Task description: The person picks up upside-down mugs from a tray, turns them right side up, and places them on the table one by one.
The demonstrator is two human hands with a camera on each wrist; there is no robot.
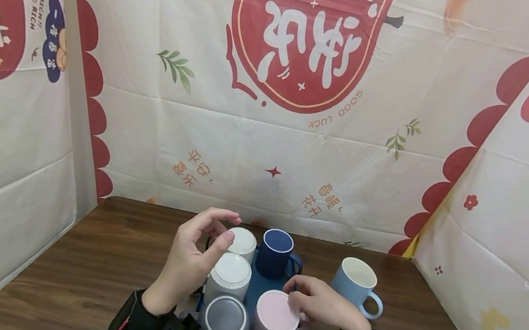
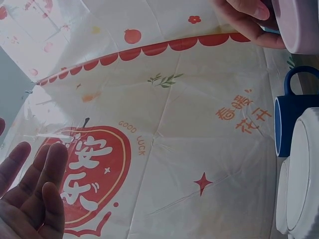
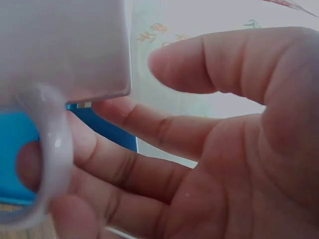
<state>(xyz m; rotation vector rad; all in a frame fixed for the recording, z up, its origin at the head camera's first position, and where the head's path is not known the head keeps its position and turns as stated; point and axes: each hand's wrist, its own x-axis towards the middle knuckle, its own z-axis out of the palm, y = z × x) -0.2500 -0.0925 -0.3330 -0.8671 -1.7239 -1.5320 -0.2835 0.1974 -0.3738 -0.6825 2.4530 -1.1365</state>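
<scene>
My right hand (image 1: 327,303) is at the handle side of a pink mug (image 1: 276,314) that stands base up on a blue tray (image 1: 258,285). In the right wrist view, a fingertip shows through the mug's handle (image 3: 56,144), and the thumb stays apart from the mug. My left hand (image 1: 191,254) is raised beside two base-up white mugs, the far one (image 1: 243,242) and the nearer one (image 1: 231,275). Its thumb and fingers are spread and hold nothing. Closest to me on the left stands a grey mug (image 1: 224,323).
A navy mug (image 1: 274,258) stands at the far right of the tray, its handle turned right. Off the tray, a light blue mug (image 1: 354,282) sits upright on the brown wooden table (image 1: 104,266). Printed cloth sheets (image 1: 247,147) enclose the back and sides.
</scene>
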